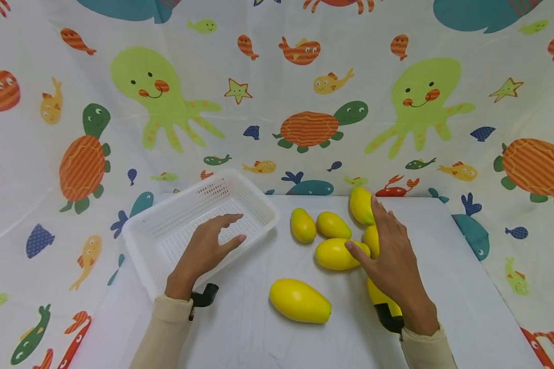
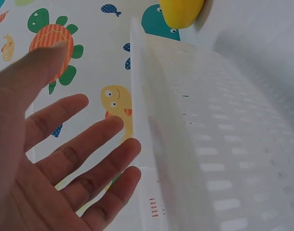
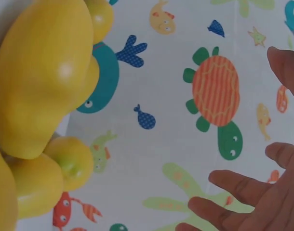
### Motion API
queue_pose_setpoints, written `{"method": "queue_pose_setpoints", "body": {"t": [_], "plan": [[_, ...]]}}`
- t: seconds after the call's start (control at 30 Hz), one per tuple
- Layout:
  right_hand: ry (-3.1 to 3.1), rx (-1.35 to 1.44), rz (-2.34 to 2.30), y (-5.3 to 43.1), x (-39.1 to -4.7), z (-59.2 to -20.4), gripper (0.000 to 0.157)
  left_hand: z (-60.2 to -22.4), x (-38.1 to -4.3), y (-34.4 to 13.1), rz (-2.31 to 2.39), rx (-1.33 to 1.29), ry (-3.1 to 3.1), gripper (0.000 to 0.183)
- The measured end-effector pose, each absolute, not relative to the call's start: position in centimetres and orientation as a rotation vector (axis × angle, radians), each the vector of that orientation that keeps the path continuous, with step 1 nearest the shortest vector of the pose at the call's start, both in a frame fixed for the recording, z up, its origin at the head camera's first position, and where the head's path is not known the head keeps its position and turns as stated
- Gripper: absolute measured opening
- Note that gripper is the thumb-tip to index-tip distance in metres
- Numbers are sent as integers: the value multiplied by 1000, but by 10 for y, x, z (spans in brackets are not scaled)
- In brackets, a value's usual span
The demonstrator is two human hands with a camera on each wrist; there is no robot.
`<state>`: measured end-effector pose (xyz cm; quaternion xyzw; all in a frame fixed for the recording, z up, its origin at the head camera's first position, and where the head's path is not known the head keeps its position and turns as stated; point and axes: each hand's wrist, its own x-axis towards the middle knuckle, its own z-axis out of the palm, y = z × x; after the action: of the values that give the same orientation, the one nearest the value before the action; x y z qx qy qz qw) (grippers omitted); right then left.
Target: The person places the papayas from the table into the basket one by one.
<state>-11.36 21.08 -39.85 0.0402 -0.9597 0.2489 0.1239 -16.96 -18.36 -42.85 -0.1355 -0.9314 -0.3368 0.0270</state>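
Note:
My left hand (image 1: 208,248) is held over the near side of a white perforated plastic basket (image 1: 180,241), fingers spread and holding nothing. In the left wrist view, the basket wall (image 2: 171,144) rises beside the fingertips; whether they touch it I cannot tell. My right hand (image 1: 392,256) is raised over a group of smooth yellow fruits, mango- or papaya-like, its fingers extended and gripping nothing. One of these, a yellow fruit (image 1: 337,254), lies by the right thumb, and another yellow fruit (image 1: 361,205) lies behind the fingers. Hand and wrist partly hide others.
A larger yellow fruit (image 1: 300,301) lies apart, nearer to me, between the arms. Two smaller ones, a yellow fruit (image 1: 303,225) and a yellow fruit (image 1: 334,225), lie right of the basket. Behind the white table (image 1: 240,328) hangs a cloth (image 1: 268,66) printed with sea animals.

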Motion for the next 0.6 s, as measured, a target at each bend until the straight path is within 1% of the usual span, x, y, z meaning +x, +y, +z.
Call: {"method": "queue_pose_setpoints", "body": {"t": [0.6], "plan": [[-2893,-107,764,230,-94,-425,112,-451,-170,-187,-1116,-424,-2976,52]]}}
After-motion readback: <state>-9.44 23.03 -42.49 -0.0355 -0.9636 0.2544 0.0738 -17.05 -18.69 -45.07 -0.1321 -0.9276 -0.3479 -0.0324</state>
